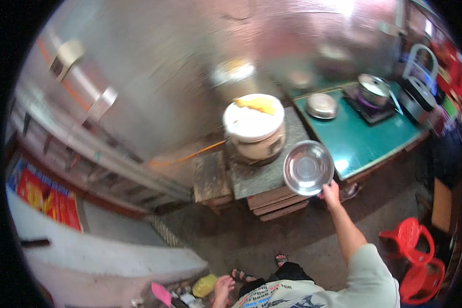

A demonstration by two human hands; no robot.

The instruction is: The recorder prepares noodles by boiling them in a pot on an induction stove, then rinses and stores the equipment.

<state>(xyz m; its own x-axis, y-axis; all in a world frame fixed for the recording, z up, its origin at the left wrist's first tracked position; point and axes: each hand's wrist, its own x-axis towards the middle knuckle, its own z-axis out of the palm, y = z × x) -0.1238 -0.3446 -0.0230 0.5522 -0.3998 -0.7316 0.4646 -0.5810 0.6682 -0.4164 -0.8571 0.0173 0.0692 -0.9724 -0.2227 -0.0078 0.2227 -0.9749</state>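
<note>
My right hand (330, 193) grips the rim of a shiny stainless-steel bowl (308, 168), my arm stretched forward. The bowl's hollow faces up, and nothing shows inside it. It hangs over the right edge of a grey stone-like slab (246, 183), close to the green table. On that slab stands a round beige cooker (257, 146) with a white lid, a yellow cloth (257, 104) lying on top. My left hand (223, 288) is low beside my body with loosely bent fingers, holding nothing that I can see, near a yellow bag (205, 285).
The green table (344, 134) bears an upturned metal bowl (322, 106), a pot (373, 90) on a dark hotplate (367, 109) and a silver-black appliance (417, 98). Red plastic chairs (415, 241) stand at the right. A wooden stool (211, 177) adjoins the slab; a pale ledge (138, 262) borders the left.
</note>
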